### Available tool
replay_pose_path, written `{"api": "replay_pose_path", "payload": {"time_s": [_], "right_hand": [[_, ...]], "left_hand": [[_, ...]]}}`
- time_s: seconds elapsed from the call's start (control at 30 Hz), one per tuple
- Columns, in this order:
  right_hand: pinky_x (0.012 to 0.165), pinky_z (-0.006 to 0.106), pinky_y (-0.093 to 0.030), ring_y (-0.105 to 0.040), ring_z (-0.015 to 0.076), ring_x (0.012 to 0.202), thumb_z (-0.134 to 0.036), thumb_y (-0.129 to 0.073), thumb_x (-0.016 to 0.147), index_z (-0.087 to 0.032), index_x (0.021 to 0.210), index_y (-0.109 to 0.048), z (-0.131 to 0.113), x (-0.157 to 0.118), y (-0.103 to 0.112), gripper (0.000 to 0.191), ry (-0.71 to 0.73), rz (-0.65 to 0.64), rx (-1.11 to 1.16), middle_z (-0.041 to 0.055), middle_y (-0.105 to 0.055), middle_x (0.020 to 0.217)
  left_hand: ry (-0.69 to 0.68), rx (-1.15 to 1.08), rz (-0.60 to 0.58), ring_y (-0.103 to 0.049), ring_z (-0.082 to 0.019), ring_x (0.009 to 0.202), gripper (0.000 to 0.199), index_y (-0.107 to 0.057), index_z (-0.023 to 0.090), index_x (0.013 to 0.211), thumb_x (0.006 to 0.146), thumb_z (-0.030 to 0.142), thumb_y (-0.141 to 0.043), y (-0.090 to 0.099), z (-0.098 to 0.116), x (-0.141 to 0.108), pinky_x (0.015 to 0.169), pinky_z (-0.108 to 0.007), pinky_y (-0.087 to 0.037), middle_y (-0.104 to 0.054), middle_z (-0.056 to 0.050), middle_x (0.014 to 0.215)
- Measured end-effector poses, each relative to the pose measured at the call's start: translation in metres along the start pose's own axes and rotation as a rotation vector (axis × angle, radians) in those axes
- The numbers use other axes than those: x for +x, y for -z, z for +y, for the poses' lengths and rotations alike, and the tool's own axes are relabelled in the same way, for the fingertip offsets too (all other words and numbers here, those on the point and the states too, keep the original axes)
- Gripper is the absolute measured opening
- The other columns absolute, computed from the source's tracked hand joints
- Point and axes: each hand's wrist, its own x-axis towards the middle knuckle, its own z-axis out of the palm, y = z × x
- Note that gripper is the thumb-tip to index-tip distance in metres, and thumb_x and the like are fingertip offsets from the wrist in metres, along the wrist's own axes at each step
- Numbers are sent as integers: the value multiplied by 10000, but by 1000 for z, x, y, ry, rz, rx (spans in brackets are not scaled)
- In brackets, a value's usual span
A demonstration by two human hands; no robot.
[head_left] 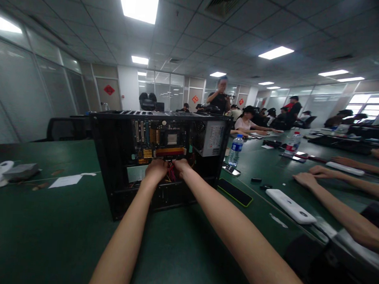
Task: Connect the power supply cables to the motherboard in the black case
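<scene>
Your two bare forearms stretch over a smooth, dark green tabletop toward a boxy black metal computer case, which stands upright on the table with its open side facing you. The case has straight edges and thin sheet-metal walls. Inside, a flat, dark circuit board carries pale, narrow upright slots, a square silvery metal plate and long yellow and red slots lying crosswise. At the upper right sits a grey metal power supply box with a printed label, just beside a round black fan. Your left hand and right hand reach into the case below the board, fingers curled inward around a thin, tangled red and dark wire bundle; the fingertips are hidden, so I cannot tell whether either hand grips it. Right of the case lie a clear plastic bottle with a blue cap and a flat black slab edged in lime.
</scene>
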Motion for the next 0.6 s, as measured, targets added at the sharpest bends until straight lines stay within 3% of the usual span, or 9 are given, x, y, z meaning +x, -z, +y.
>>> {"api": "replay_pose_path", "payload": {"time_s": [0.07,0.17,0.3,0.43,0.6], "right_hand": [[513,268,-536,-575,136,459,-118,-577,918,-110,937,-583,-6,-3,9,21,-5,-52,-126,-16,-576,588],[532,284,-548,-583,146,444,-122,-475,976,-112,860,-580,-15,-8,27,157,31,-152,-335,15,-590,564],[668,261,-535,-642,155,569,-73,-536,938,-131,708,-617,-26,-12,46,251,216,-253,-625,56,-667,645],[848,247,-468,-695,212,903,-64,-641,879,-144,697,-698,-29,-15,51,207,426,-247,-855,98,-740,825],[862,281,-448,-691,261,985,-95,-618,907,-124,844,-771,-23,-17,48,168,545,-200,-1029,167,-752,971]], "left_hand": [[-31,23,-9,-664,-268,1169,440,-723,139,1133,1026,352,-353,5,-1,2,945,-327,-500,-708,-184,1228],[-85,46,-37,-679,-279,1136,360,-744,153,1073,996,336,-444,14,-1,4,920,-334,-510,-723,-185,1184],[-71,64,-36,-702,-305,1074,335,-737,135,1077,981,326,-480,18,0,7,873,-360,-529,-729,-216,1134],[-73,76,-37,-705,-297,1062,344,-740,134,1075,992,319,-463,17,-1,6,889,-363,-524,-728,-219,1130],[-89,89,-47,-714,-269,1026,350,-757,136,1042,1007,313,-456,20,-2,0,867,-322,-513,-747,-192,1078]]}}
